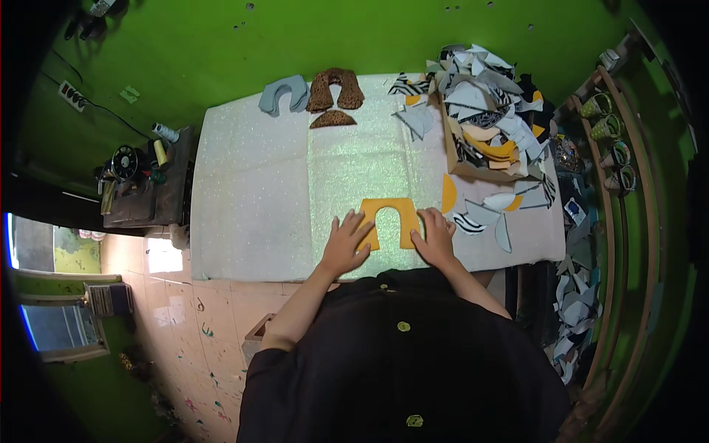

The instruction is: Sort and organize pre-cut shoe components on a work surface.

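A yellow arch-shaped piece of material (388, 204) lies flat near the table's front edge, its opening toward me. My left hand (344, 244) rests along its left side with the fingers spread. Against the right side is my right hand (436, 236), fingers stretched out and the thumb by the lower corner. Neither hand grips it. Toward the back are grey arch-shaped pieces (274, 94) and brown leopard-print ones (322, 92). A half-moon leopard-print piece (334, 119) sits in front of those.
A cardboard box (487, 173) heaped with offcuts stands at the back right. Loose scraps (484, 213) lie before it on the whitish covered table (247, 192). Left is a dark machine stand (151, 207) with thread cones (165, 133). A rack (617, 148) holding slippers lines the right wall.
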Demonstrator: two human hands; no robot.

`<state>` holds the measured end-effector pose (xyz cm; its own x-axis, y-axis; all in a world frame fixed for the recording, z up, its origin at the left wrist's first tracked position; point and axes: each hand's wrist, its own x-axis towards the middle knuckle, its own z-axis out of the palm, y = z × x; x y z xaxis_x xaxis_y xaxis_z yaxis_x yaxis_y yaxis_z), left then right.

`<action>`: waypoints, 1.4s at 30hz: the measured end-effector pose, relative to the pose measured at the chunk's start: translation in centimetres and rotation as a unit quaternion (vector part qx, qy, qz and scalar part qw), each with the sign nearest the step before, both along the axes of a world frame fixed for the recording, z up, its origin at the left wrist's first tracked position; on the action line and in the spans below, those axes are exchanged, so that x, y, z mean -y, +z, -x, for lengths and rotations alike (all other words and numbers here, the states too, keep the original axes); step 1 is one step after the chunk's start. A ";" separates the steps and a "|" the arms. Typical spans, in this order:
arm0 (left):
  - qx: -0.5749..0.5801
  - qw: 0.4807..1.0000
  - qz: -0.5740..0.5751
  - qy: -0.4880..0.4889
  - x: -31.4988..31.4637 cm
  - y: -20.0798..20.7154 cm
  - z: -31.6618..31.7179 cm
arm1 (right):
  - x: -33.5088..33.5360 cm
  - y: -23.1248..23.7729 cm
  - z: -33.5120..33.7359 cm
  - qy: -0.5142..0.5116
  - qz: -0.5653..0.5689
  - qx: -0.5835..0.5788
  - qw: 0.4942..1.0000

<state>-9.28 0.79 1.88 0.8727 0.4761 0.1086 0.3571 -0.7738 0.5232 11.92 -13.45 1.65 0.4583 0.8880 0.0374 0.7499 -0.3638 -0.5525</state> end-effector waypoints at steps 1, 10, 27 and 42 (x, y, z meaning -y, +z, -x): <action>0.005 1.000 -0.006 -0.001 0.2 0.0 -0.1 | 0.1 0.0 -0.1 -0.001 -0.006 0.005 1.000; 0.029 0.998 -0.007 0.046 -0.4 1.5 -4.6 | -3.0 7.0 -7.0 -0.136 -0.225 0.154 0.953; -0.051 0.996 -0.062 0.042 -1.9 -0.2 -8.8 | -2.5 9.2 -17.7 -0.102 -0.100 0.185 0.972; 0.035 0.993 -0.084 0.075 -1.6 3.4 -9.2 | -2.0 15.1 -18.8 -0.186 -0.328 0.159 0.913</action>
